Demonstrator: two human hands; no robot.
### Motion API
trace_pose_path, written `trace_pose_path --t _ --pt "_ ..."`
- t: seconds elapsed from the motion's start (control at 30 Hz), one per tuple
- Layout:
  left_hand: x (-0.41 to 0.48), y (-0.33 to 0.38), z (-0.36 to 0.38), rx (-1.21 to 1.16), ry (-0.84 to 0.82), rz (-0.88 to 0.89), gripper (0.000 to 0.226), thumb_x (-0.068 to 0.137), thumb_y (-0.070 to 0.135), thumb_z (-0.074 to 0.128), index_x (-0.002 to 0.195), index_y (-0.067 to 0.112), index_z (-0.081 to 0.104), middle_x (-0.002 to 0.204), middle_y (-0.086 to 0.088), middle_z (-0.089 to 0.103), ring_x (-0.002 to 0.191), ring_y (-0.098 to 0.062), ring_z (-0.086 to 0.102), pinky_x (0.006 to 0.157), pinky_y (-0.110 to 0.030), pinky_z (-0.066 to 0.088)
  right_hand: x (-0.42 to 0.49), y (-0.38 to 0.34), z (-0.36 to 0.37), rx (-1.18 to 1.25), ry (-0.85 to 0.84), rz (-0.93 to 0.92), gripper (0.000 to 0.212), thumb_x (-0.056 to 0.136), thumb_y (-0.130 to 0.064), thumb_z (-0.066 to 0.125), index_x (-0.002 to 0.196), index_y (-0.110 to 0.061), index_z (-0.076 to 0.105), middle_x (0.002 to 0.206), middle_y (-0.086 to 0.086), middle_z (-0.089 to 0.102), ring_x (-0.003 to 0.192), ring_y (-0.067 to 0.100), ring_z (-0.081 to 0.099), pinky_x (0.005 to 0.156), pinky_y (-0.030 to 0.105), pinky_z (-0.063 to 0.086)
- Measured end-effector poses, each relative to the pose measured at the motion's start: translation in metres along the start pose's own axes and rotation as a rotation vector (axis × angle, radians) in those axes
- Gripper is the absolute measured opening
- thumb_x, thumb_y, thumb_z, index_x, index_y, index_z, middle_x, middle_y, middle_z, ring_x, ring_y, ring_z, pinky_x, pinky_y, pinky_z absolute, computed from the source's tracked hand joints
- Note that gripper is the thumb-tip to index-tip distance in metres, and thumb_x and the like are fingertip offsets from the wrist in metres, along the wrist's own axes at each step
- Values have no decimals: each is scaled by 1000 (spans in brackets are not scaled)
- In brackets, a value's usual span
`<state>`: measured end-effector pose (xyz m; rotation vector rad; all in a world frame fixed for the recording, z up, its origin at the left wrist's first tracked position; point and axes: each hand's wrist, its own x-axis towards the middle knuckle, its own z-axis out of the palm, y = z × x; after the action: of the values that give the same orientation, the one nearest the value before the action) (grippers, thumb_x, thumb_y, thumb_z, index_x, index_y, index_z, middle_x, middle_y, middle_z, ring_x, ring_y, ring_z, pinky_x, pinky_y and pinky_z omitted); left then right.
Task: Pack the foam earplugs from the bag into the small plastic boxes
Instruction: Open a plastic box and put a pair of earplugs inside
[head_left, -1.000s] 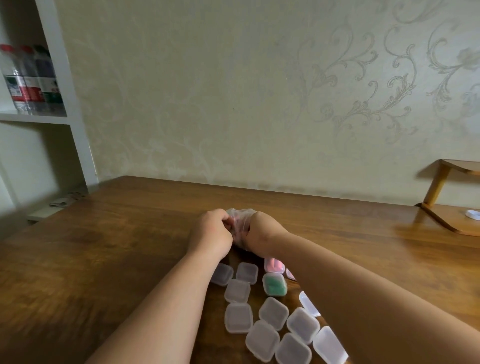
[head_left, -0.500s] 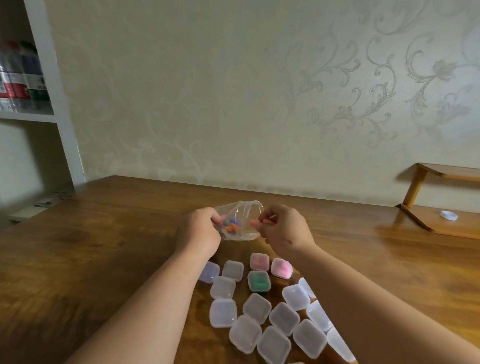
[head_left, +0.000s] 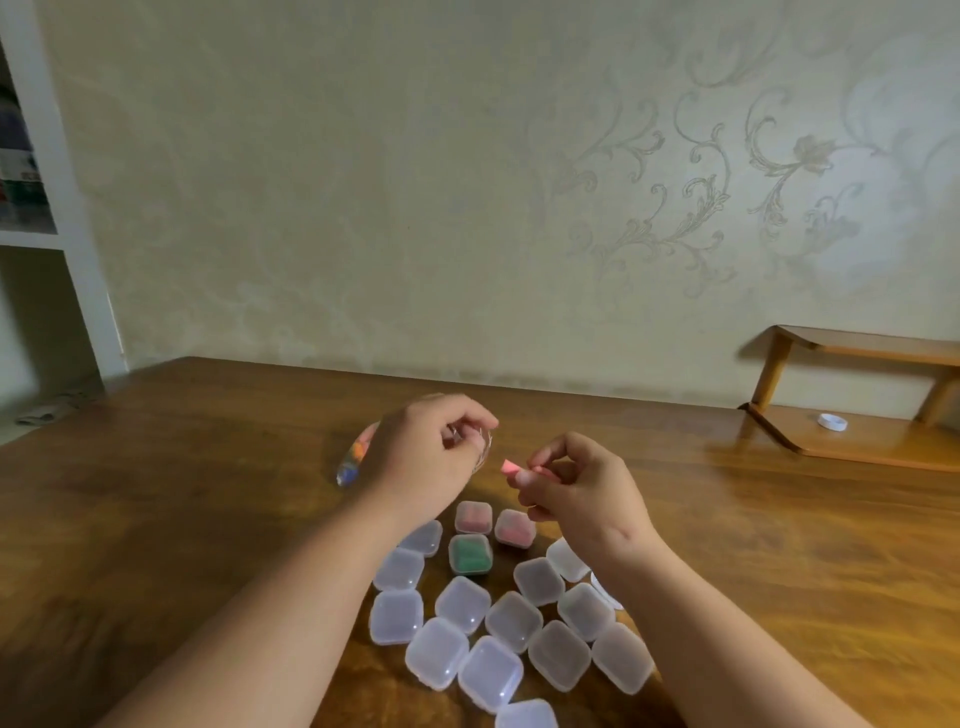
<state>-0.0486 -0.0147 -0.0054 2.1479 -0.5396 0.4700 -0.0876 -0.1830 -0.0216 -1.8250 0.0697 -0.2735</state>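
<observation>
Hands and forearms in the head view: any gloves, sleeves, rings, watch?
Nothing visibly worn. Both the left hand and the right hand are bare, with no gloves and no rings seen on the visible fingers. Both forearms are bare up to the frame edge, with no sleeve cuffs. Neither wrist shows a watch or band. No markings or tape are seen.

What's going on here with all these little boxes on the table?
A person is packing foam earplugs into small plastic boxes. The left hand holds the clear bag of coloured earplugs just above the wooden table. The right hand pinches a pink earplug beside the bag. Three boxes look filled, two pink and one green; the clear boxes nearer the person look empty.
</observation>
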Motion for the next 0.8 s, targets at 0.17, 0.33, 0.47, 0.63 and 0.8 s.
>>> trace_pose_path --t 0.17,0.33,0.47,0.63,0.8 --pt "-6 6 11 -71 -179 -11 26 92 19 70 101 43 71 98 23 67 93 2 63 76 -13 53 -1 3 -4 134 -22 -23 17 81 -9 76 88 -5 61 70 4 70 66 18 66 68 32 60" --pt "-6 2 16 -45 -170 -40 25 93 20 68 89 44 66 96 20 66 91 -3 63 67 -14 53 -2 5 -4 158 -55 -27 15 82 -12 75 89 -9 62 78 5 73 70 15 69 66 29 57" --pt "-7 3 17 -46 -119 -34 25 93 19 68 84 42 63 91 20 65 89 -2 61 70 -15 46 -5 5 -4 111 -15 -39 9 83 -18 75 86 -14 67 71 -6 68 65 4 63 61 19 51" --pt "-7 6 14 -91 -90 -85 23 92 19 70 86 39 63 92 16 68 86 -5 66 73 -19 54 -7 3 -9 92 106 -34 6 79 -21 78 79 -21 72 77 -6 67 69 5 58 61 19 42" --pt "-8 10 11 -194 -106 -164 15 91 19 71 89 33 66 93 11 71 78 -3 70 58 -8 50 -5 7 -6 91 115 -16 1 86 -20 72 86 -20 71 77 -3 71 66 5 63 61 21 52"
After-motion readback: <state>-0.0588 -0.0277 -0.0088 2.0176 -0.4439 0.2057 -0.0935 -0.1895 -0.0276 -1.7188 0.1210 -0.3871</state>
